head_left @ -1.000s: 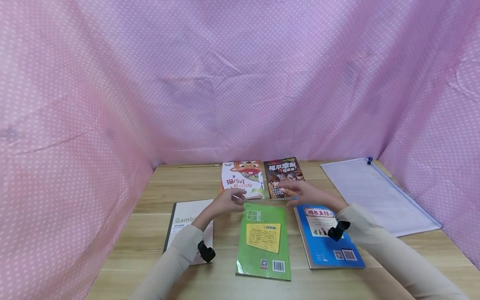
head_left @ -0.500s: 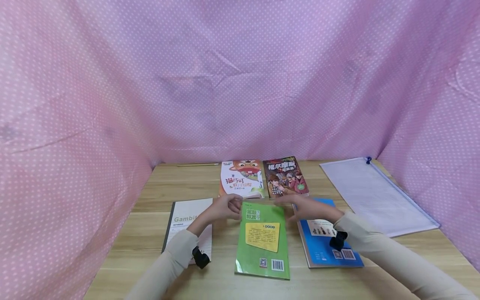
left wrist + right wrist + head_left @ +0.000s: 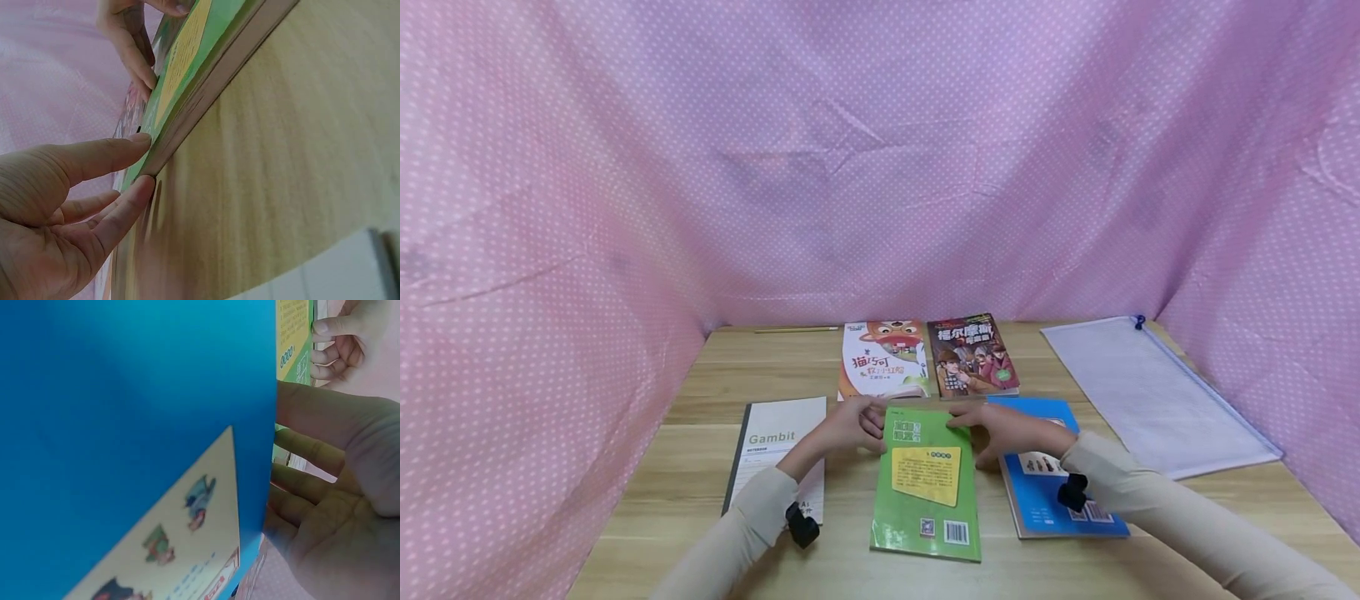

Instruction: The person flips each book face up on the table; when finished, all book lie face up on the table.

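A green book (image 3: 925, 525) with a yellow panel lies face down in the middle of the table. At its upper left corner, my left hand (image 3: 852, 423) pinches the edge; the left wrist view has the thumb on the green cover (image 3: 219, 19) and a finger against the side. My right hand (image 3: 1018, 432) holds the upper right corner, one digit on the cover and another beside the right edge. Below that hand lies a blue book (image 3: 1037, 508), which hides some fingertips in the right wrist view. Under the left forearm is a white Gambit notebook (image 3: 782, 417).
Behind the green book lie a white picture book (image 3: 883, 358) with a red animal and a dark comic-style book (image 3: 973, 358). A pale mesh zip bag (image 3: 1157, 400) covers the table's right side. A thin pencil-like stick (image 3: 793, 330) lies near the back edge.
My right hand has come down and left from over the dark book to the green book's upper right corner. My left hand has lowered onto its upper left corner.
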A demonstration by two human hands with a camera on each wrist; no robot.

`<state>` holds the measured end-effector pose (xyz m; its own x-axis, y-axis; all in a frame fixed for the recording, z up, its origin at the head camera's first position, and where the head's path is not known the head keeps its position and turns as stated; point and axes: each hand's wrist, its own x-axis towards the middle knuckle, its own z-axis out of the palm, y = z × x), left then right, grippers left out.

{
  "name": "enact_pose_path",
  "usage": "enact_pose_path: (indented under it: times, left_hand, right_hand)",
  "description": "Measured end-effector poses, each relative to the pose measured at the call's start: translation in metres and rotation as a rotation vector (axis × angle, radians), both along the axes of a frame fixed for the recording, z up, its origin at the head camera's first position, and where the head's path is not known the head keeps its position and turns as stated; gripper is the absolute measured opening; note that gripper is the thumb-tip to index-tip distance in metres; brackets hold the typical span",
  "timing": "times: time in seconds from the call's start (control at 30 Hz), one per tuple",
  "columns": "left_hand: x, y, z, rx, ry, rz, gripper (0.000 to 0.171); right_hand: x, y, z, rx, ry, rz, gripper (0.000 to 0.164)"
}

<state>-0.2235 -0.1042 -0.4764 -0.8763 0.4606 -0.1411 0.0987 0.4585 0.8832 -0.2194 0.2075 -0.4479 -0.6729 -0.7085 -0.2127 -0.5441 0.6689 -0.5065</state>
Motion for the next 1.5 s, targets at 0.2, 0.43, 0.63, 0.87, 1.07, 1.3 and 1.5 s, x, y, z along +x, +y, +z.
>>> enact_pose_path:
  times: [0.2, 0.43, 0.63, 0.87, 1.07, 1.3, 1.5]
  left_hand:
    - [0.001, 0.001, -0.002, 0.022, 0.021, -0.006, 0.069]
    - [0.004, 0.002, 0.001, 0.02, 0.023, -0.001, 0.068]
    - [0.004, -0.001, 0.002, 0.014, 0.016, 0.027, 0.066]
    - [0.005, -0.004, 0.001, 0.009, 0.008, 0.035, 0.068]
    - [0.011, -0.007, 0.004, 0.0, -0.007, 0.015, 0.069]
    - [0.017, -0.009, 0.006, 0.01, 0.006, -0.039, 0.059]
    - [0.018, -0.011, 0.004, 0.009, 0.01, -0.06, 0.063]
  right_hand:
    - [0.001, -0.003, -0.005, 0.012, 0.037, -0.019, 0.069]
    - [0.003, -0.005, -0.006, 0.022, 0.05, -0.019, 0.069]
    - [0.0, -0.009, -0.004, -0.012, 0.044, -0.004, 0.069]
    - [-0.003, -0.009, -0.006, -0.008, 0.066, -0.013, 0.068]
    - [-0.002, -0.01, -0.007, 0.026, 0.087, -0.064, 0.067]
    - [0.0, -0.01, 0.005, -0.016, 0.107, -0.082, 0.061]
    - [-0.002, -0.004, 0.01, -0.036, 0.189, -0.058, 0.064]
